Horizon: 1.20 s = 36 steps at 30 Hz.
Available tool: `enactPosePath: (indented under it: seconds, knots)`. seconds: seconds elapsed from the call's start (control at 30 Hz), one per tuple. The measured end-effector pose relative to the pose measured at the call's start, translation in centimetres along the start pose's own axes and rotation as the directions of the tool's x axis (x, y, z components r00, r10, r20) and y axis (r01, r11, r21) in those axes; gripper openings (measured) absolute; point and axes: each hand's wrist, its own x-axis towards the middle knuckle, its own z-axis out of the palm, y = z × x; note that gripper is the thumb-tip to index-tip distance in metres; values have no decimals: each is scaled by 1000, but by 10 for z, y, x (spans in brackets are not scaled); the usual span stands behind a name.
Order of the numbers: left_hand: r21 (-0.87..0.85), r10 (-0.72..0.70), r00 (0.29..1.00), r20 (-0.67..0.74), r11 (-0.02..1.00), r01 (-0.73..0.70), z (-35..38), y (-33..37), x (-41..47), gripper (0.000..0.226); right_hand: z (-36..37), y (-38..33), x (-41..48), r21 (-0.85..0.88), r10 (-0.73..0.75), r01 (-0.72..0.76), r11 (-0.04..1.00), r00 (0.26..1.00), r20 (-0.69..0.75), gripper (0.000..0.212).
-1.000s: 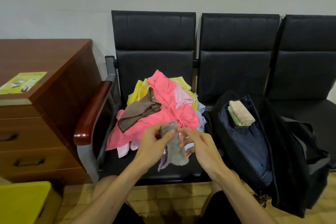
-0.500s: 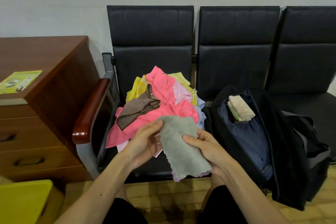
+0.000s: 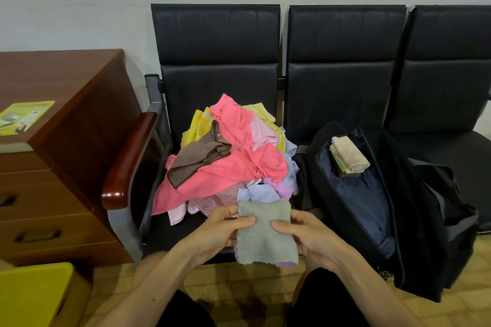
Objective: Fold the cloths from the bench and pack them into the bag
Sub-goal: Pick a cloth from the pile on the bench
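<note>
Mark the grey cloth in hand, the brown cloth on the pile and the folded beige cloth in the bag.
grey cloth (image 3: 265, 239): head view, centre of its flat face.
brown cloth (image 3: 195, 160): head view, middle of its broad lower part.
folded beige cloth (image 3: 350, 153): head view, top face of the fold.

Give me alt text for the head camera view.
The left hand and right hand pinch a grey cloth by its sides at the bench. Behind lies a pile of loose cloths; an open black bag beside it holds folded cloths.
</note>
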Motion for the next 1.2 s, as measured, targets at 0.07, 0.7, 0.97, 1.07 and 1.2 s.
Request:
enactPosePath:
  seconds: [0.07, 0.7, 0.97, 1.07, 1.2]
  knots:
    - [79, -11, 1000, 8, 997, 10, 1, -3, 0, 29, -6, 2, -2, -48, 17, -18, 999, 1000, -18, 35]
    - [48, 170, 968, 185, 982, -182, 14, 23, 5, 64, -31, -24, -29, 72, -237, 231, 970, 967, 92, 37]
    - [136, 141, 971, 193, 976, -169, 45, 31, 20, 54, -44, -10, -27, -248, -122, 150, 957, 985, 124, 12]
    - [-139, 107, 982, 153, 987, -86, 50, 30, 34, 38, -52, -9, -25, -156, -216, 219, 963, 976, 36, 20]
    - [-323, -24, 982, 187, 942, 85, 61, 21, 54, 47, -66, -5, -19, -6, -290, 293, 956, 944, -156, 41]
